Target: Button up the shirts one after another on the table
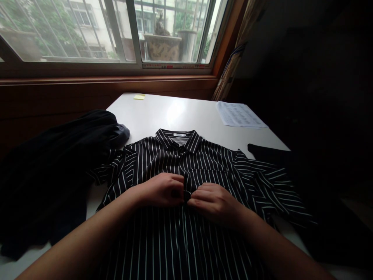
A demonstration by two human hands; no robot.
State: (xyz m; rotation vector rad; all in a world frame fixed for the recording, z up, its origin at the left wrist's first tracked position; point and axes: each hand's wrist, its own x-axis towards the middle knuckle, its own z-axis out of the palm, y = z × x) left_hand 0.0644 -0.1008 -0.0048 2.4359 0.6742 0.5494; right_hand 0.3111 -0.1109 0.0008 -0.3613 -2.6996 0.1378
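So from where I'm driving, both sets of fingers are curled in tight, no gap to speak of. Left hand (167, 189) has a pinch of cloth at the front edge, right hand (212, 198) has one just beside it, knuckles up. The thumbs are mostly tucked out of sight, so don't ask me exactly how much fabric is in there.

What I've got is a black striped shirt (186, 223), lying front up on the white table (163, 111), collar (192, 142) pointing toward the window. Going by the ripples, I'd call it light, thin and floppy, maybe a bit slick. Nothing fragile, but it'll probably skid or bunch if I drag one side. I'd stick to the placket (182, 165), since doubled cloth should be firmer, and pinch with fingertips. For shifting the whole thing I'd go for the shoulder seams instead; the sleeves (275, 182) look too limp and creased to steer by.

Further out: a dark cloth heap (72, 144) close by the left sleeve, printed sheets (241, 115) off to the far right, well clear.
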